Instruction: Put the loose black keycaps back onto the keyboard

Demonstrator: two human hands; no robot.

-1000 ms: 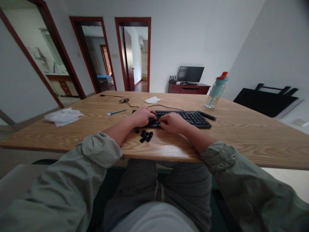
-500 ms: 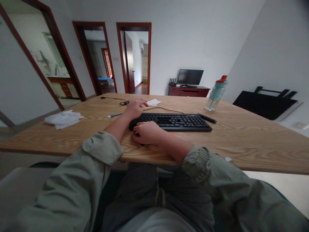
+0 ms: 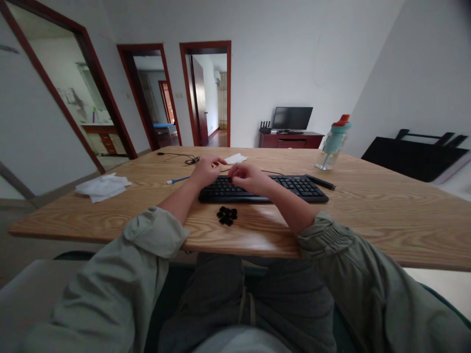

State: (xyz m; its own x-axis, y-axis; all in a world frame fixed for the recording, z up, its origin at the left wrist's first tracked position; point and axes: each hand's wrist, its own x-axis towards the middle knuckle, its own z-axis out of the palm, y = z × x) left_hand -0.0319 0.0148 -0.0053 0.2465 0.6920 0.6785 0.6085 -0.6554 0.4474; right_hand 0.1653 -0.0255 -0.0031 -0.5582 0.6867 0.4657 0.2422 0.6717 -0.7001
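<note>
The right hand (image 3: pixel 250 177) hovers over the left-middle of the black keyboard (image 3: pixel 263 189), fingers curled together — whether they pinch anything cannot be told. The left hand (image 3: pixel 208 170) sits at the keyboard's far left corner, fingers loosely bent, forefinger stretched out. The keyboard lies mid-desk (image 3: pixel 368 215). A small heap of loose black keycaps (image 3: pixel 226 215) lies just in front of it — near the desk edge. A blue pen (image 3: pixel 178 180) lies left of the left hand.
</note>
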